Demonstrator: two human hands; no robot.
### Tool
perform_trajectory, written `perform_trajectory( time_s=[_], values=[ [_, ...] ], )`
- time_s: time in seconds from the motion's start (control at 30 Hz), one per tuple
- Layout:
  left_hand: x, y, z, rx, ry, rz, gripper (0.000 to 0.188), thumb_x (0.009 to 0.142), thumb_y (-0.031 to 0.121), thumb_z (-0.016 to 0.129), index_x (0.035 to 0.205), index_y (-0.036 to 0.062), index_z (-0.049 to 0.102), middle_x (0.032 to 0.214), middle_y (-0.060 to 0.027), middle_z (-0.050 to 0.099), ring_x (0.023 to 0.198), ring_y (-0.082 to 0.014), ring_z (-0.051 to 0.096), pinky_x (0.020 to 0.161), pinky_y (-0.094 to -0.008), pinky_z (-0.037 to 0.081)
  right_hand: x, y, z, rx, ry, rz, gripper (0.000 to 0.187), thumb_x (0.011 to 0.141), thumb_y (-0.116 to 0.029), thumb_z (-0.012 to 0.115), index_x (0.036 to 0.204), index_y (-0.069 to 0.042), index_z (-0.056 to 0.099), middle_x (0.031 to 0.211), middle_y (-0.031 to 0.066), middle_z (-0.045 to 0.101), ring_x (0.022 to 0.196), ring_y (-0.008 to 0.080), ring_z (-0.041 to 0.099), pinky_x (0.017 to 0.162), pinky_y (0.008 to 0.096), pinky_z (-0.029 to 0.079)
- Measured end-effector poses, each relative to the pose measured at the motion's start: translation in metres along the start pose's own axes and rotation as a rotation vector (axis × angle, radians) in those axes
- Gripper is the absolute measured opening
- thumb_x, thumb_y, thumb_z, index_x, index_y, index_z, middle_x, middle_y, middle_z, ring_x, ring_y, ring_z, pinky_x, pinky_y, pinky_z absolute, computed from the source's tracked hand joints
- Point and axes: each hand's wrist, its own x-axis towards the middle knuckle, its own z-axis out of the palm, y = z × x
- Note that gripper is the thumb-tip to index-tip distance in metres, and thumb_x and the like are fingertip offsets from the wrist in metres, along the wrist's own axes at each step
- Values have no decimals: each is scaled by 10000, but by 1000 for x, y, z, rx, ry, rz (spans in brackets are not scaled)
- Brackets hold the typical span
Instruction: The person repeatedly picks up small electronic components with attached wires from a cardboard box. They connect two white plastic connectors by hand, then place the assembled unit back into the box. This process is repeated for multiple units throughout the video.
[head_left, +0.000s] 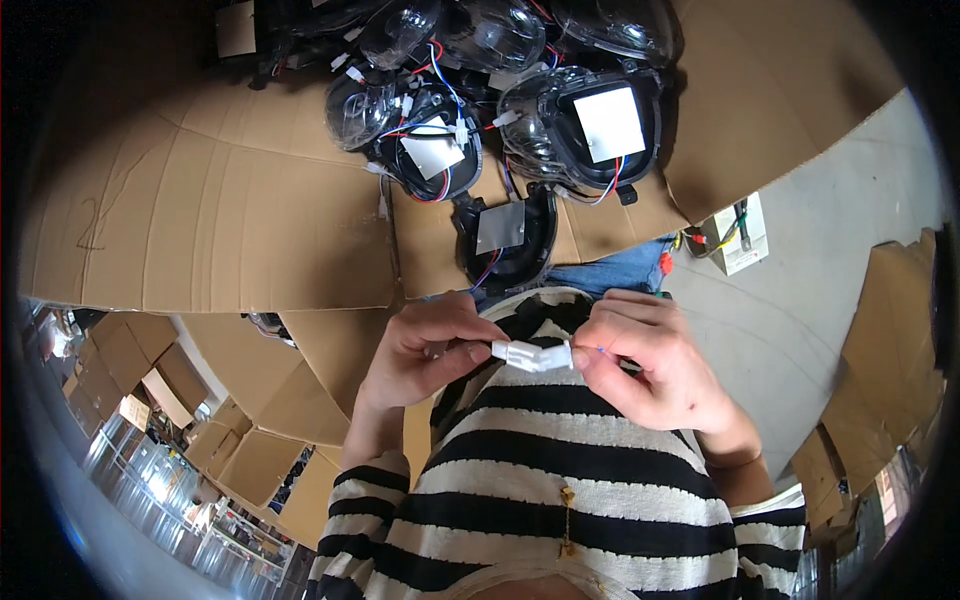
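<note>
In front of my striped shirt, two white plastic wire connectors meet end to end at a slight angle. My left hand (428, 345) pinches the left connector (514, 353) between thumb and fingers. The right connector (552, 359) is gripped by my right hand (645, 358), with thin coloured wires showing at its fingertips. Whether the two halves are latched together cannot be made out. Just beyond my hands lies a black lamp housing (510, 238) with a silver-grey plate and red and blue wires.
More lamp units with clear lenses, such as one with a white label (610, 125), are heaped on the cardboard (270, 210). A white box (742, 240) with cables stands on the grey floor at right. Opened cartons (265, 465) lie at left, near metal shelving (240, 545).
</note>
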Motion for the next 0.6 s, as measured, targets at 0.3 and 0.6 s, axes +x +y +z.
perform_trajectory(
  time_s=[0.3, 0.6],
  values=[
    [22, 9, 6, 53, 25, -94, 71, 751, 12, 568, 810, -17, 596, 644, -23, 484, 578, -73, 396, 501, -216, 289, 10, 6, -7, -170, 64, 6, 57, 688, -36, 557, 693, -6, 508, 610, 113, 496, 578, 281, 501, 497, 357, 383],
    [36, 10, 7, 41, 17, -110, 98, 798, 53, 534, 833, -22, 587, 671, -17, 480, 607, -60, 390, 522, -198, 298, 13, 20, -11, -130, 72, 17, 24, 708, -23, 530, 711, -4, 515, 624, 120, 510, 605, 292, 514, 513, 358, 390]
  ],
)
